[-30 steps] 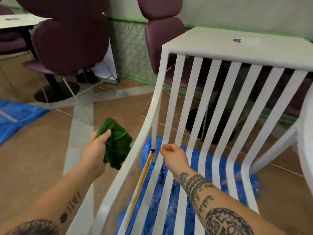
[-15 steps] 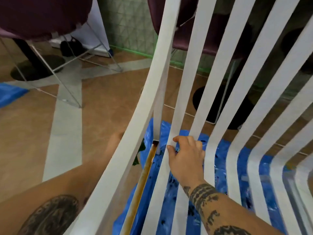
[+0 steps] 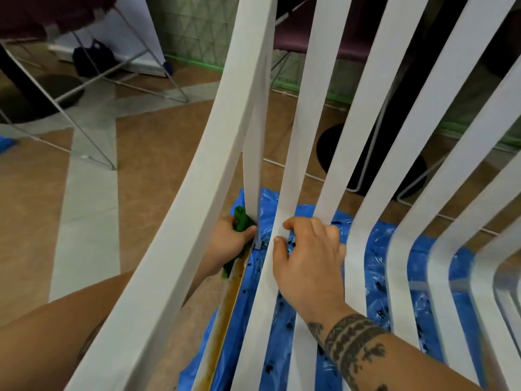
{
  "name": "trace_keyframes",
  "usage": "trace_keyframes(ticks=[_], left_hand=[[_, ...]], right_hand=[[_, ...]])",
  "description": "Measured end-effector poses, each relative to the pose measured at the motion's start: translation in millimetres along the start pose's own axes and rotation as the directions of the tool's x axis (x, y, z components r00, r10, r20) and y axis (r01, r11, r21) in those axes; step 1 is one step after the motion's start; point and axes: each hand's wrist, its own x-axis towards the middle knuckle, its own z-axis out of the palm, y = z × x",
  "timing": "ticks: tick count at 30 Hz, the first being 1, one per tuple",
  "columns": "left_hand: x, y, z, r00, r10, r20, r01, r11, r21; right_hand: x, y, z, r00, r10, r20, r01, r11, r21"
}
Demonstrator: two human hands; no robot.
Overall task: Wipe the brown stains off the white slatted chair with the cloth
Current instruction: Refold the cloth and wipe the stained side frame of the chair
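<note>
Now my left hand (image 3: 227, 245) is holding the green cloth (image 3: 242, 221) at the top end of the brown stain (image 3: 229, 306), in the narrow gap behind the chair (image 3: 174, 249) edge; my right hand (image 3: 307, 258) is pinching the next slat (image 3: 290, 165).

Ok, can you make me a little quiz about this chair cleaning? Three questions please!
1. True or false: the left hand holds the green cloth.
2. Pick one. What lies on the floor under the chair? A) a blue sheet B) a red rug C) newspaper
3. Fill the gap: the right hand grips a white ____ of the chair.

Key
1. True. The cloth is in the left hand, right at the top of the brown stain.
2. A.
3. Slat.
</note>
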Motion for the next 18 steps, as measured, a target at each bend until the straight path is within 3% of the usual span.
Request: trace_keyframes(ticks=[10, 18], left_hand=[[-4, -4, -7, 0.998, 0.004, 0.06, 0.001, 0.997, -0.079], [5, 9, 11, 0.997, 0.007, -0.076, -0.009, 0.999, -0.035]], right_hand=[[0, 1, 1, 1.0, 0.0, 0.007, 0.0, 1.0, -0.015], [-1, 0, 0, 1.0, -0.019, 0.004, 0.019, 0.999, -0.031]])
